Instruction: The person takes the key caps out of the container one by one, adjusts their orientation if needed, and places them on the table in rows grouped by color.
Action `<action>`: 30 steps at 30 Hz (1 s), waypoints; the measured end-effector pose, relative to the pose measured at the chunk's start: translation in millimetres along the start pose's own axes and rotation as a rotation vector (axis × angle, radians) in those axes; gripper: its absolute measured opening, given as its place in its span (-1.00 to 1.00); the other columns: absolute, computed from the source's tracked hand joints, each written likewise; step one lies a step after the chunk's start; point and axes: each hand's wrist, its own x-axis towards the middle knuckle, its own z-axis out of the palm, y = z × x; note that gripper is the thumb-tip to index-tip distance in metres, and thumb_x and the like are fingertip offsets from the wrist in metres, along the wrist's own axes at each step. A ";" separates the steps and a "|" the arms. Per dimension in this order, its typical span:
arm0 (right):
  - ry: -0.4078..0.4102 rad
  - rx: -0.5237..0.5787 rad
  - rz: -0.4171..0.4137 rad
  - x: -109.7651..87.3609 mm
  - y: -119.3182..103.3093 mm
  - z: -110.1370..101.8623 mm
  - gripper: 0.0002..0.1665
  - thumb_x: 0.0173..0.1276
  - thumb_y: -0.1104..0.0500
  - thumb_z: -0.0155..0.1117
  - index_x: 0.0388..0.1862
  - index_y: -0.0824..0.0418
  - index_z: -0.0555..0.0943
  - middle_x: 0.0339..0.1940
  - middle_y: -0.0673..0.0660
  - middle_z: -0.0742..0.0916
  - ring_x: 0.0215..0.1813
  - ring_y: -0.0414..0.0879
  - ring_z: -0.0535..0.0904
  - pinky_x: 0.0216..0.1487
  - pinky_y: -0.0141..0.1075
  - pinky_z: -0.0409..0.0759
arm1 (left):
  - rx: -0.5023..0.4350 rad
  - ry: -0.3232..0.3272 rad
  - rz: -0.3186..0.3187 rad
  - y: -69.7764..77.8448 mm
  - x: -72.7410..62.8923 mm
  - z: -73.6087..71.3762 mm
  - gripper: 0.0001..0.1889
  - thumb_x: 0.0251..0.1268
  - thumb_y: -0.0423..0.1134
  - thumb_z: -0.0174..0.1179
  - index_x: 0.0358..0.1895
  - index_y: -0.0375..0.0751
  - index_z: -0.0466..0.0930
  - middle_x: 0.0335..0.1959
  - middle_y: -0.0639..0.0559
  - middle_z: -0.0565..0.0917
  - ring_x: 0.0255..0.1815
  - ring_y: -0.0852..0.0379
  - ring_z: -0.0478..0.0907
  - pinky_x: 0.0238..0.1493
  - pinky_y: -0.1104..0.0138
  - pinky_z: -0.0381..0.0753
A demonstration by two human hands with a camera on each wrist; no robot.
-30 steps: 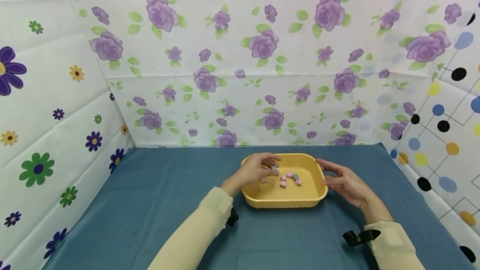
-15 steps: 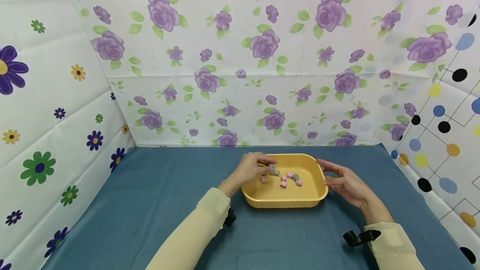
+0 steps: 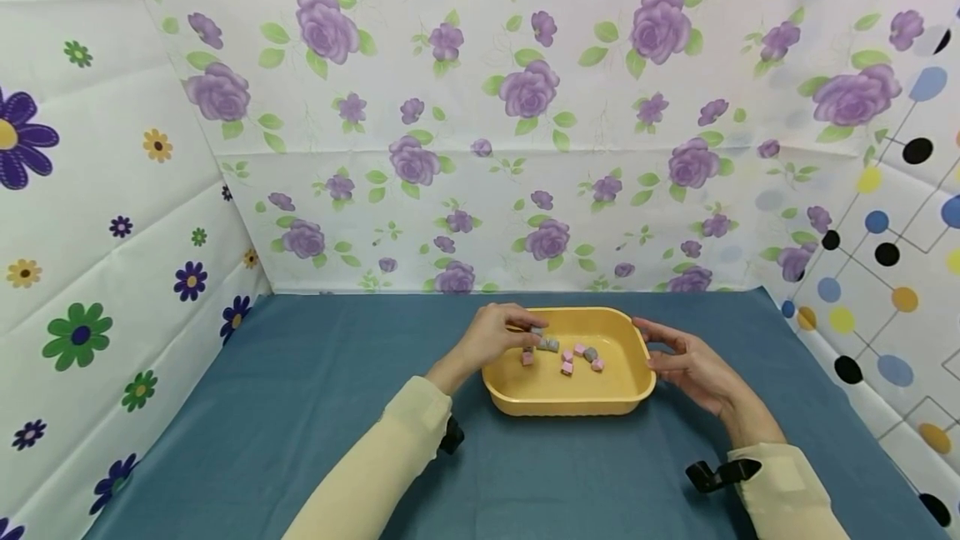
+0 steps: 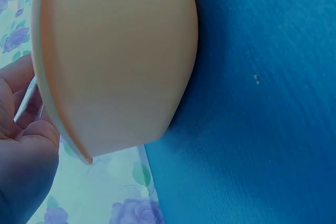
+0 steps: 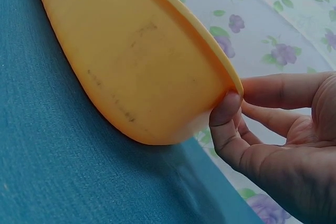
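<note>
A yellow plastic tray [image 3: 570,407] sits near the back of the blue cloth, with small pink blocks [image 3: 597,365] and small grey blocks [image 3: 552,346] scattered in it. Over its left end, my left hand [image 3: 491,338] pinches what looks like a small grey block [image 3: 536,330] between finger and thumb. In the left wrist view the tray wall [image 4: 121,61] covers part of that hand [image 4: 29,140]. My right hand [image 3: 697,369] grips the tray's right rim. Up close in the right wrist view, the fingertips and thumb of that hand [image 5: 283,140] meet at the rim.
A blue cloth [image 3: 337,407] covers the table. Behind it hangs a white sheet with purple roses [image 3: 412,161], and patterned sheets [image 3: 78,332] enclose both sides. Black wrist cameras [image 3: 720,475] sit at the sleeves.
My left hand has moved a little left over the tray, with a grey block shifting along between its fingers. More grey blocks show beside the thumb. The right hand stays on the rim.
</note>
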 end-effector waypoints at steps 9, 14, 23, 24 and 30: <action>-0.005 0.005 0.004 0.1 0.4 0.4 -0.09 0.53 0.35 0.25 0.72 0.22 0.07 0.29 0.26 0.37 0.10 -0.07 0.65 0.07 -0.23 0.66 | -0.074 0.022 -0.027 -2.2 -5.5 -6.3 -0.68 0.37 -0.25 0.41 0.15 -0.14 0.78 0.06 0.02 0.79 0.05 0.09 0.73 0.03 0.27 0.73; -0.007 0.013 0.000 0.1 0.1 0.8 -0.10 0.53 0.35 0.24 0.72 0.23 0.07 0.28 0.27 0.37 0.04 -0.06 0.64 0.06 -0.21 0.67 | -0.096 0.046 -0.017 -2.3 -9.6 -12.0 -0.71 0.36 -0.26 0.42 0.10 -0.18 0.80 0.04 -0.03 0.79 0.05 0.04 0.74 0.02 0.25 0.74; -0.006 0.016 -0.008 -0.3 -0.3 -0.4 -0.10 0.53 0.35 0.25 0.72 0.23 0.07 0.27 0.26 0.38 0.03 -0.07 0.65 0.06 -0.21 0.68 | -0.085 0.073 0.000 -4.3 -14.9 -23.4 -0.72 0.35 -0.28 0.43 0.09 -0.21 0.80 0.06 -0.07 0.78 0.04 -0.02 0.73 -0.05 0.28 0.75; -0.008 0.016 -0.009 -0.4 -0.1 -0.3 -0.10 0.53 0.35 0.25 0.72 0.23 0.07 0.27 0.26 0.38 0.03 -0.07 0.65 0.06 -0.21 0.68 | -0.087 0.074 0.000 -4.6 -15.6 -24.6 -0.72 0.34 -0.29 0.43 0.09 -0.22 0.80 0.06 -0.07 0.78 0.04 -0.02 0.73 -0.06 0.29 0.75; -0.017 0.019 -0.014 -0.4 1.3 -0.6 -0.10 0.54 0.35 0.25 0.72 0.25 0.06 0.28 0.27 0.37 0.00 -0.09 0.67 0.07 -0.20 0.69 | -0.094 0.083 -0.023 -1.3 -19.7 -34.8 -0.70 0.35 -0.27 0.44 0.11 -0.22 0.79 0.10 -0.04 0.74 0.05 -0.02 0.71 -0.02 0.23 0.75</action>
